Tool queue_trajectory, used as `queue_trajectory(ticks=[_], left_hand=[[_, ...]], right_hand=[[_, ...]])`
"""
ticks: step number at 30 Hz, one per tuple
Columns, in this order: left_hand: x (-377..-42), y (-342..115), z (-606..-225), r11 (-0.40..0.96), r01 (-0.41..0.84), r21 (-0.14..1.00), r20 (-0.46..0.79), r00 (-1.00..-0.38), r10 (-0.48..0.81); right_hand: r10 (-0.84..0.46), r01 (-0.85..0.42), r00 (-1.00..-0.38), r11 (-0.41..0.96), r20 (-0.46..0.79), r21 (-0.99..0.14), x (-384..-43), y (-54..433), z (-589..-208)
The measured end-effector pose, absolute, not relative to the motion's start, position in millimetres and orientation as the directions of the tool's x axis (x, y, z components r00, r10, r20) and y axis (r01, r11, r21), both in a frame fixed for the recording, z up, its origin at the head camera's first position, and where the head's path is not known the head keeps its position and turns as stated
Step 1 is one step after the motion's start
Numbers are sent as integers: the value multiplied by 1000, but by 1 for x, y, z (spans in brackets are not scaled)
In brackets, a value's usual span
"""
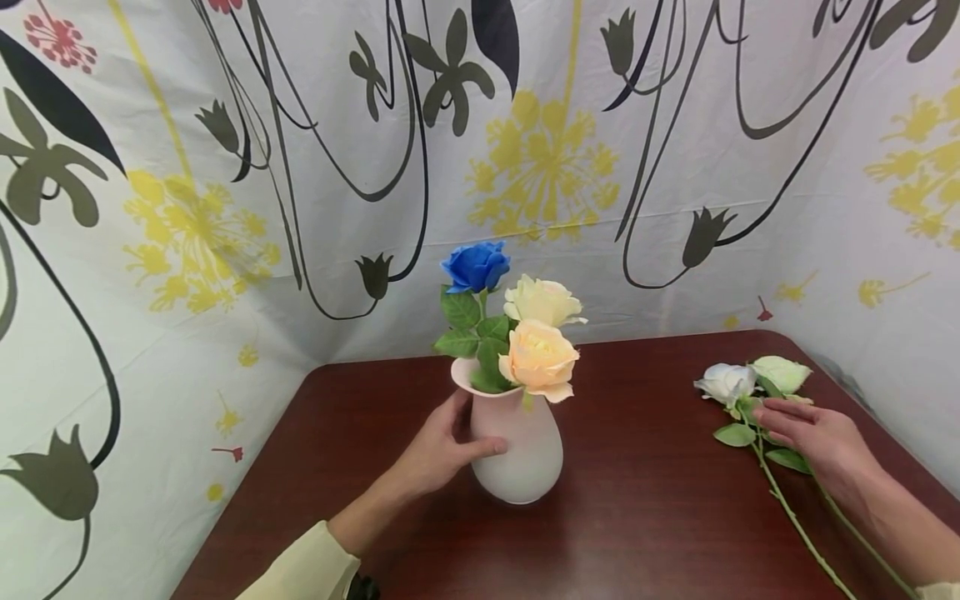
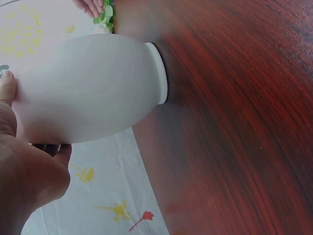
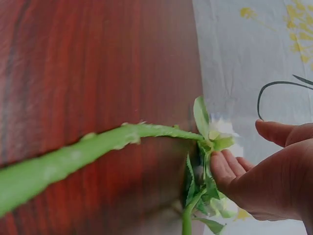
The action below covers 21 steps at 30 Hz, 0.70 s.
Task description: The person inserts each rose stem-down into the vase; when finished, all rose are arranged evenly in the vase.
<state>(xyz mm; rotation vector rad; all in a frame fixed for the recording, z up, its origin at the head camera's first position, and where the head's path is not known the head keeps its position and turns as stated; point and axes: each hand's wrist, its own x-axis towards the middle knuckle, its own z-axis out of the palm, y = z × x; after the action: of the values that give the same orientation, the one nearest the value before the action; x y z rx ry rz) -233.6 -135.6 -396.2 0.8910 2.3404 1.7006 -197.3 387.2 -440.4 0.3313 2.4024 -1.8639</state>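
Note:
A white vase [image 1: 517, 450] stands on the dark red table, holding a blue rose [image 1: 477, 267], a cream rose [image 1: 544, 301] and a peach rose [image 1: 539, 358]. My left hand [image 1: 444, 446] grips its left side below the flared rim, thumb across the front and fingers round the back. In the left wrist view the vase [image 2: 98, 88] fills much of the picture. Over to the right lie a bluish-white rose [image 1: 726, 384] and a pale green rose [image 1: 781, 373] with long stems. My right hand [image 1: 821, 442] is over them, fingers extended at the leaves, thumb held apart.
The table [image 1: 637, 533] has rounded back corners. Behind it and along both sides hangs a white cloth [image 1: 465, 192] printed with flowers and vines. A thorny green stem [image 3: 98, 145] runs across the right wrist view toward the camera.

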Motion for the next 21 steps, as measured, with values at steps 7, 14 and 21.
queue_trajectory(ticks=[7,14,21], left_hand=[[-234,-135,-397,196,387,901,240,-822,517],[-233,-134,-394,188,371,909,229,-824,518],[-232,-135,-394,197,377,905,231,-825,516]], right_hand=[[120,271,-962,328,-245,-905,-197,390,-443],[117,276,-961,352,-250,-895,-199,388,-447],[86,243,-970,444,-230,-862,-202,383,-450]])
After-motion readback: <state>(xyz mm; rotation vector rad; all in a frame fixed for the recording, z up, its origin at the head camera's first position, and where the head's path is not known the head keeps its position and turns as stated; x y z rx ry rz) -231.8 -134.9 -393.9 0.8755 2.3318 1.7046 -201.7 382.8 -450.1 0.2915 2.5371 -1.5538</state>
